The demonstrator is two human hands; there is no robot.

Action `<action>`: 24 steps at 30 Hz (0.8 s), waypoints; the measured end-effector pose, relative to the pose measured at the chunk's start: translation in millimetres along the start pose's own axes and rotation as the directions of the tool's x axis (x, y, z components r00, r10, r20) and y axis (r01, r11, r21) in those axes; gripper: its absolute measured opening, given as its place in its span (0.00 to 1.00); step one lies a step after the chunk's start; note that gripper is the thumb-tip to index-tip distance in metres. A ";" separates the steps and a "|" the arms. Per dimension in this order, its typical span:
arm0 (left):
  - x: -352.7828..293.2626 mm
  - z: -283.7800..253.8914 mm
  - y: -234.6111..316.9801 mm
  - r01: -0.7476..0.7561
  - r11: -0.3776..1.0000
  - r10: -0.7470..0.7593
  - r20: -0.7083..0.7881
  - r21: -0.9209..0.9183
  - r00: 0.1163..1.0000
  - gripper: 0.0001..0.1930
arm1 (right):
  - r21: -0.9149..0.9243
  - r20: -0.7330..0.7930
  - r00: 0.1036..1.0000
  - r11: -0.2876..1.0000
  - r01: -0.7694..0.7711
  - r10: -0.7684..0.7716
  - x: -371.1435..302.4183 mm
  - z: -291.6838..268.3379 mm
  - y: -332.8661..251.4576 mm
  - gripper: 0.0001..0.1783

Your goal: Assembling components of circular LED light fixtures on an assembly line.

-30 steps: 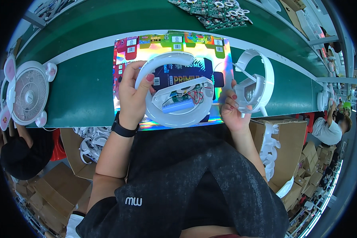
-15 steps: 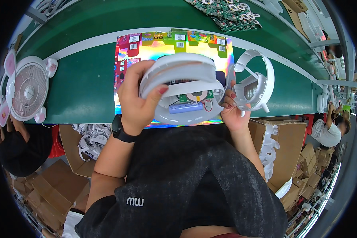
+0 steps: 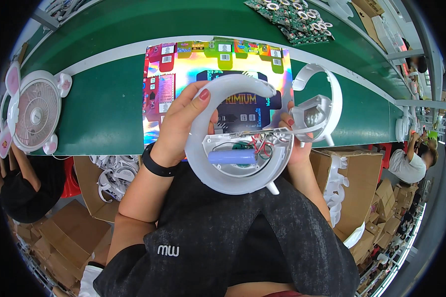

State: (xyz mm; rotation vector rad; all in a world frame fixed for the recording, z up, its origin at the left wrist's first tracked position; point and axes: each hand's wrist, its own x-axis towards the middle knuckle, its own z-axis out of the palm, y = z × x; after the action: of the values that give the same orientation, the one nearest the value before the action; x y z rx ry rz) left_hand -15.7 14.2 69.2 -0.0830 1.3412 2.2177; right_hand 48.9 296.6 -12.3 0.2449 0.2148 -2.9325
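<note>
Green all across the middle here: the long green workbench [image 3: 104, 114] runs from side to side, and below its near edge sit two brown cardboard boxes, one on the right [image 3: 362, 175] with white plastic parts hanging over its side, one on the left [image 3: 95, 198] holding a heap of white plastic rings [image 3: 119, 175]. On the bench, a shiny rainbow-foil printed sheet [image 3: 188, 67] lies flat, its middle partly covered from view by what's held above it. Off to the left, a round white plastic fan with pink-and-white ears [image 3: 36, 114], well apart from both hands. Beyond the sheet, a pile of green circuit boards with white rings [image 3: 292, 22], clear of the work. And centre stage, the glossy white C-shaped plastic housing [image 3: 200, 143], over the bench's near edge, its gap to the upper right, its lower part overlapping the dark shirt [image 3: 223, 218]. The left hand [image 3: 181, 123] grips its left side, thumb on top. Just beside it, the thin white open-ring plastic shell [image 3: 337, 99], held at its left side by the right hand [image 3: 298, 152], which the housing partly hides; whether that hand touches the housing too, I can't tell. Inside the housing's open compartment: a blue-violet cylindrical battery [image 3: 232, 157] and thin red and dark wires [image 3: 266, 148].
</note>
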 end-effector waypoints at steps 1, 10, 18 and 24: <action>0.1 0.4 0.0 -0.001 1.000 0.001 0.001 0.001 1.000 0.24 | -0.078 0.057 0.998 0.997 0.023 -0.019 -1.0 -5.2 0.2 0.38; 3.5 -2.1 -7.6 0.078 0.997 -0.077 -0.070 0.005 0.995 0.24 | -0.174 -0.121 0.989 0.983 0.057 -0.079 -3.4 5.7 2.0 0.40; 6.8 -16.2 -1.1 -0.099 0.927 0.203 -0.262 0.362 0.943 0.25 | -0.106 0.046 0.998 0.993 -0.047 0.053 -0.9 29.3 4.8 0.28; 5.3 -22.1 3.1 -0.105 0.813 0.308 -0.270 0.572 0.912 0.27 | -0.252 0.028 0.995 0.964 -0.085 0.095 8.3 52.0 29.4 0.30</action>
State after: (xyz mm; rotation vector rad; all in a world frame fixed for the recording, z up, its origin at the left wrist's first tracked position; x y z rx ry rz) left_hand -26.6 -3.2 58.8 -0.1292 2.2451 1.9494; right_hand 38.9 258.3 33.3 0.1541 0.5480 -2.7801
